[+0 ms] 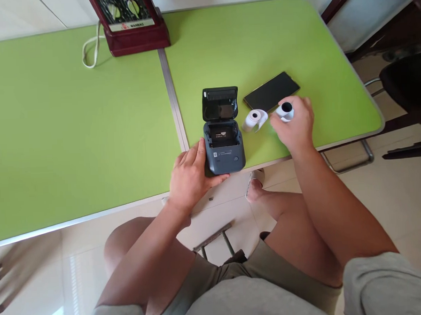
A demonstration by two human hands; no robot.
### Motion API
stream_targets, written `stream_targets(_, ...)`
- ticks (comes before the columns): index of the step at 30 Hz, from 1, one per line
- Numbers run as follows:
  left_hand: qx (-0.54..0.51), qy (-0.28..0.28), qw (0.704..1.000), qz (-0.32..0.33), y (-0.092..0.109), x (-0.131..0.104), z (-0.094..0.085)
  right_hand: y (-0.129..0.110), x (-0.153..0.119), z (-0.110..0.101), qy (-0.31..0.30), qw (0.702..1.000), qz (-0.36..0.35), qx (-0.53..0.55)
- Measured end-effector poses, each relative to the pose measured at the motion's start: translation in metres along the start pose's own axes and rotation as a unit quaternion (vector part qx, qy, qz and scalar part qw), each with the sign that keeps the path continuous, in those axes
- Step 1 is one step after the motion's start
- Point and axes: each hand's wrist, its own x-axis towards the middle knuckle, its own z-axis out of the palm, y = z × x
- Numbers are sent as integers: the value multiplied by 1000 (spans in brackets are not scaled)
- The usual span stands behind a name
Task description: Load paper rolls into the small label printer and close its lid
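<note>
A dark blue-grey label printer (226,159) stands at the table's front edge with its black lid (220,104) tipped up, so its inner compartment shows. My left hand (190,177) grips it, fingers along the left side and thumb across the lower front. To the right, my right hand (296,122) is closed around a white paper roll (285,115) with a wide black core. Between that hand and the printer sits another white paper roll (253,120) with a small core and a loose curled end.
Behind the rolls a dark smartphone (272,91) lies flat on the green table (89,135). A maroon appliance (137,37) with two dials and a white cord (94,51) stands at the back. At far right is a dark chair (409,86).
</note>
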Motion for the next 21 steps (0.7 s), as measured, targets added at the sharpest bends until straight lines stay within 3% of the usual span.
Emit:
stream_targets(4,-10,14,1000,9,0,-1,0,3,2,-3,39,996,-39,64)
stream_targets(7,-14,15,1000,13,0,-1,1,-22,-2,-16,52,985,-93,139)
stream_targets(10,-14,14,1000,20,0,-2,0,-66,-14,-27,-1,964,-183,193)
stream_targets(14,-21,9,1000,15,1,-2,0,-107,-30,-19,-108,948,-261,146)
stream_targets(17,-23,12,1000,15,2,-2,1,-113,-32,-7,-153,940,-276,129)
stream_targets(21,-24,11,999,18,2,-3,4,-110,-28,-1,-166,947,-249,119)
